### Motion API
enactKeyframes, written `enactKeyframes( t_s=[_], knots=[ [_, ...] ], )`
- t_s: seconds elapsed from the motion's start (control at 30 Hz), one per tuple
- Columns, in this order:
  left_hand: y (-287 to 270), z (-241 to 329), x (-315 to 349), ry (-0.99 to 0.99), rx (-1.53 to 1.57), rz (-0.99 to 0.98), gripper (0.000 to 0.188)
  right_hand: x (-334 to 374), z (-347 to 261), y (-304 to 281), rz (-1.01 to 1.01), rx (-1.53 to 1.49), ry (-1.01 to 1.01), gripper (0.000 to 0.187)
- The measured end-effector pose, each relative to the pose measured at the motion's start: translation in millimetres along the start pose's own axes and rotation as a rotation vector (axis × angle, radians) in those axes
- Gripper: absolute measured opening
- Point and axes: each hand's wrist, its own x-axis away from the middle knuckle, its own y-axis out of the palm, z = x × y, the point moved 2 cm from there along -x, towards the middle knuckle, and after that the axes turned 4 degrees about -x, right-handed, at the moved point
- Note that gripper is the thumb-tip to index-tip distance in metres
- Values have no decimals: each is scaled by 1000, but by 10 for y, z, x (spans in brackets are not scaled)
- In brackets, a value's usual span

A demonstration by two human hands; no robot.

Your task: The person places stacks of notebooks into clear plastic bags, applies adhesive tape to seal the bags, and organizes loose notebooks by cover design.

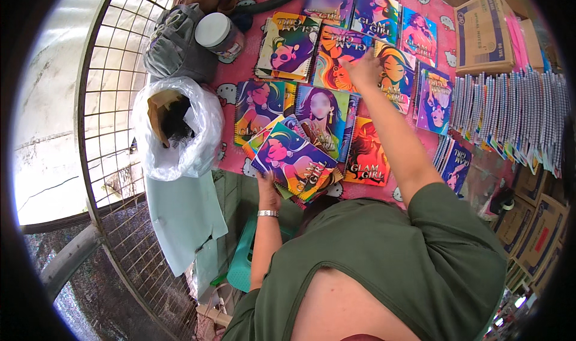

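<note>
My left hand (268, 192), with a silver bracelet at its wrist, grips the lower left edge of a fanned stack of spiral notebooks. On top of that stack lies a purple and orange notebook (294, 158), tilted. My right hand (363, 72) reaches across the table, thumb and fingers apart, over an orange and blue notebook (336, 74). Just right of it sits a notebook with an orange-haired figure (393, 71). Between my arms are a green-backed notebook (321, 110) and a red-orange notebook (367, 155). Part of the left fingers is hidden beneath the stack.
A long row of spiral-bound notebooks (504, 110) stands at the right, with a cardboard box (483, 35) behind. To the left are a plastic-lined bag (207, 122), a white-lidded jar (219, 38) and a wire grille (114, 101). A pink cloth (444, 11) covers the table.
</note>
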Motion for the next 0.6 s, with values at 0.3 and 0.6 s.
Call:
enactKeyframes(
  t_s=[0.3, 0.6],
  knots=[
    [-13, 196, 35, -202, 2, -70, 56, -168, -130, -627, -393, -793, -155, 87],
    [224, 287, 80, -46, 124, -21, 71, 1153, -253, -386, -1014, -376, -529, 128]
  ],
)
